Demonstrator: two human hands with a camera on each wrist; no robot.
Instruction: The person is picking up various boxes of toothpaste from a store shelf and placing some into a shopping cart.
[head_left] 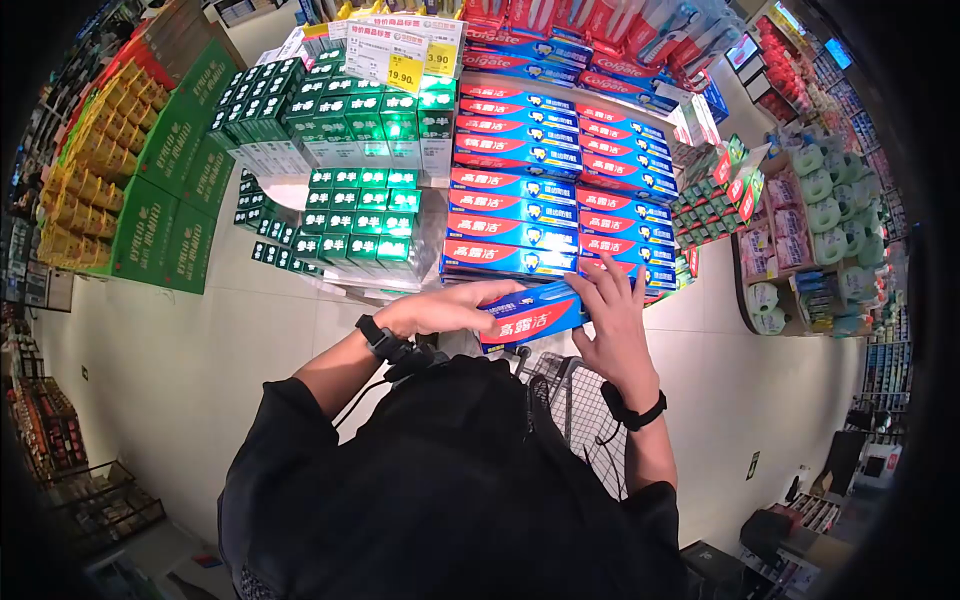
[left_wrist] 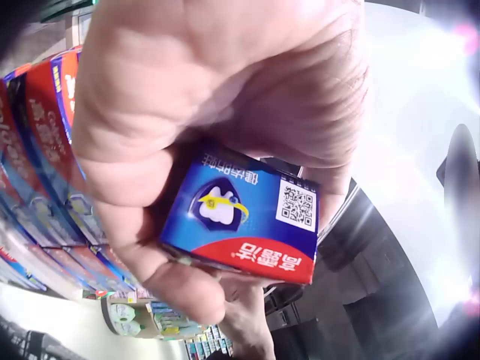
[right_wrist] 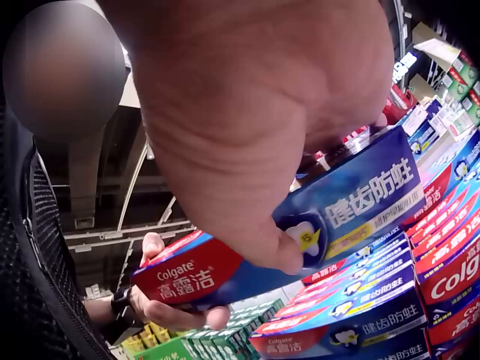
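Both hands hold one long blue-and-red toothpaste box (head_left: pixel 531 315) level in front of the shelves. My left hand (head_left: pixel 440 308) grips its left end; in the left wrist view the fingers (left_wrist: pixel 180 292) wrap round the box end (left_wrist: pixel 244 217) with its QR code. My right hand (head_left: pixel 612 315) grips the right end, fingers over the top. The right wrist view shows the thumb (right_wrist: pixel 247 217) pressed on the box's face (right_wrist: pixel 345 210), with the left hand (right_wrist: pixel 161 311) at the far end.
Stacks of blue-and-red toothpaste boxes (head_left: pixel 545 190) fill the shelf ahead, green boxes (head_left: pixel 350 150) to their left with yellow price tags (head_left: pixel 404 70). A wire shopping cart (head_left: pixel 575 395) stands right below the hands. Shelving with rolls (head_left: pixel 825 220) stands to the right.
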